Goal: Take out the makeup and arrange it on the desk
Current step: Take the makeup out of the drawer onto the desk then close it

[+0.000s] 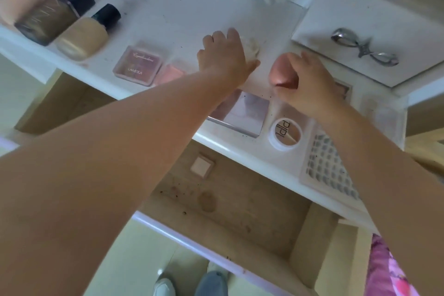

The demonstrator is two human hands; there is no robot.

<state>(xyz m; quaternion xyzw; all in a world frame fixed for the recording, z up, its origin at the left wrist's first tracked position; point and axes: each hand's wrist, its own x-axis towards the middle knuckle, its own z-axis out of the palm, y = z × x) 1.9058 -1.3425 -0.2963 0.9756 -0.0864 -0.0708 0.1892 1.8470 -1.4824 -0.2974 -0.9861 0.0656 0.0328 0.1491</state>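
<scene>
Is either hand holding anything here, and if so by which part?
The right hand grips the pink makeup sponge by its right side. The left hand rests on a small white puff; grip unclear.

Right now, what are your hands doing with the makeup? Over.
Left hand grips small white puff. Right hand grips pink egg-shaped sponge. Both over white desk. One small square compact left in drawer.

You are standing at a dressing table in a home, most likely a bedroom. The white surface [182, 7] carries foundation bottles [81, 36], a pink eyeshadow palette [137, 65], a round compact [285, 134] and an eyelash curler [364, 47]. Below it a wooden drawer [230, 202] stands open, stained with makeup powder.
</scene>
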